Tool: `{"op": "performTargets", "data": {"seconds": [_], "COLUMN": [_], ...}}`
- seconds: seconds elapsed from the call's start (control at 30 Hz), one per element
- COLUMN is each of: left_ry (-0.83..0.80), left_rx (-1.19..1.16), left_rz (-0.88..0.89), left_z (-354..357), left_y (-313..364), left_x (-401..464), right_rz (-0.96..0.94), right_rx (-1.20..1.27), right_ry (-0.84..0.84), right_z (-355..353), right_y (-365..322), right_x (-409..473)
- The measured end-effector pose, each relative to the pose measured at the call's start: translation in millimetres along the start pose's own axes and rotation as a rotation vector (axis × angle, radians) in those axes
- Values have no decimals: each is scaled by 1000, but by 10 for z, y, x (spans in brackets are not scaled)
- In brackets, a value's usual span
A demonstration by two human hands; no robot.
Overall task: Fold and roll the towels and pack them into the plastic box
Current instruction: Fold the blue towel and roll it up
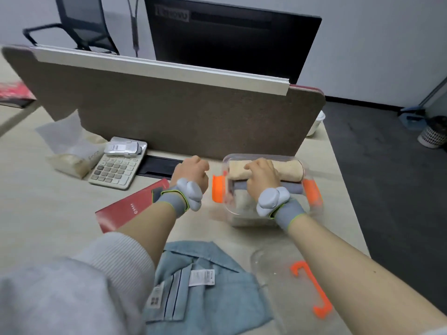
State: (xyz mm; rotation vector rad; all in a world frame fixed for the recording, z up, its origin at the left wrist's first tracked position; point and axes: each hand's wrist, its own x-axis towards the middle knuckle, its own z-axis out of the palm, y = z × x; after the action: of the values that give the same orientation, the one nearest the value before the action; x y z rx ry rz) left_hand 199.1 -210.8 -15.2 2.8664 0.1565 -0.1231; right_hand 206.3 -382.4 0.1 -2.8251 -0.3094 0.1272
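A clear plastic box [308, 170] with orange side clips stands on the desk near the partition. Inside lie a beige rolled towel [289, 170] at the far side, a grey rolled towel [291, 188] in the middle and another pale roll [242, 204] at the near side. My right hand [262, 176] reaches into the box and rests on the beige and grey rolls, fingers curled over them. My left hand [192, 172] hovers just left of the box with fingers closed, holding nothing that I can see. Both wrists wear grey bands with sensors.
The box's clear lid with orange clips [312, 288] lies at the near right desk edge. A light-blue denim shirt [203, 284] lies in front of me. A red booklet [130, 209], calculator [116, 169] and tissue pack [72, 153] sit left. A felt partition [181, 117] stands behind.
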Motion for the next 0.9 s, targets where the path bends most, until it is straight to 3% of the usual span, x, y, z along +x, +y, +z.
{"op": "performTargets", "data": {"seconds": [0.2,0.53,0.7,0.9], "left_ry": [-80,-375,-573,-638], "left_rx": [73,65,47,51], "left_rz": [-117,-314,-284,-223], "left_z": [-187,65,320,356], "left_y": [-921,-2521,-2864,-2912], "left_x": [-490,-1381,-1577,-1572], "right_rz": [-99,-47,20,-39], "right_rx": [24,-98,-148,-156], "right_ry": [-38,-373,-529,-500], "right_z": [363,1170,1542,1700], "right_y": [-832,-1846,-2108,-2330], "right_x": [-252,-609,-804,-996]}}
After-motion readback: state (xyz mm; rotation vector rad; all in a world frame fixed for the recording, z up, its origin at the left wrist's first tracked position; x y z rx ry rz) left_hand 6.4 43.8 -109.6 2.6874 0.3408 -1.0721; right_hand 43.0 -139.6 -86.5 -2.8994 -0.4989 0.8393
